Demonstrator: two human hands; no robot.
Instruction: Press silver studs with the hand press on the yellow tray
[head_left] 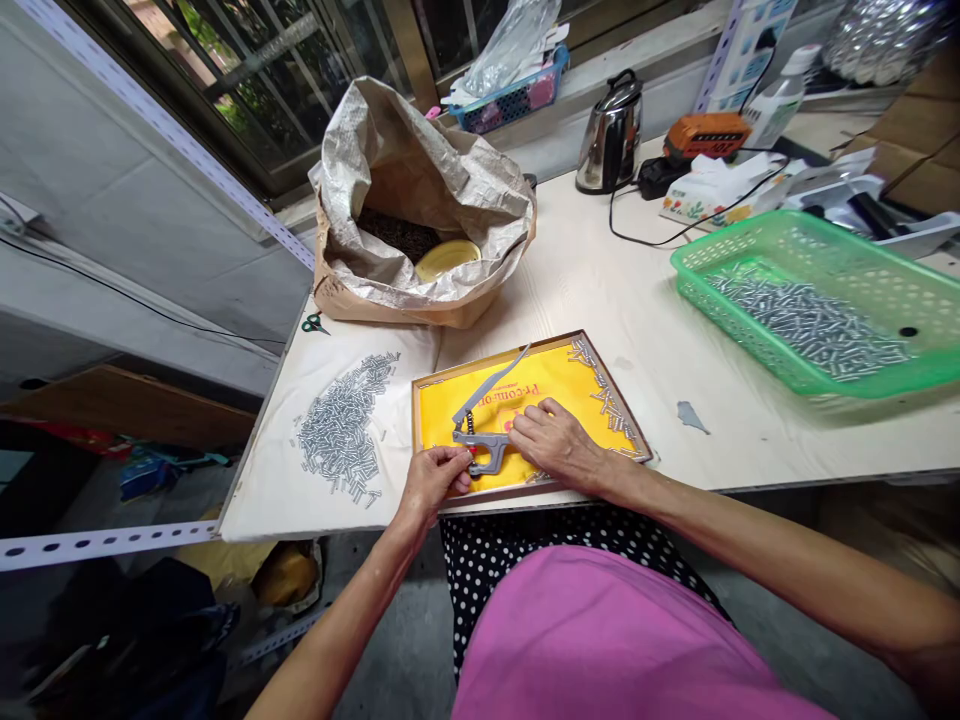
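A grey hand tool (491, 452) with a long lever and a dark spring is over a shallow box (416, 420) lined with yellow printed material. My right hand (559, 445) is closed around the tool's right end. My left hand (439, 480) is pinched at the tool's lower left end, beside a small red spot; what sits between the fingertips is too small to make out. Small silvery metal pins (607, 405) lie along the right side of the box. A heap of similar pins (341, 430) lies on the table to the left.
A green plastic basket (690, 270) with many metal pins stands at the right. Behind the box is a large woven sack (420, 310) holding dark small pieces and a yellow dish (448, 260). Scissors (315, 324), a kettle (611, 130) and an orange battery pack (705, 135) are farther back.
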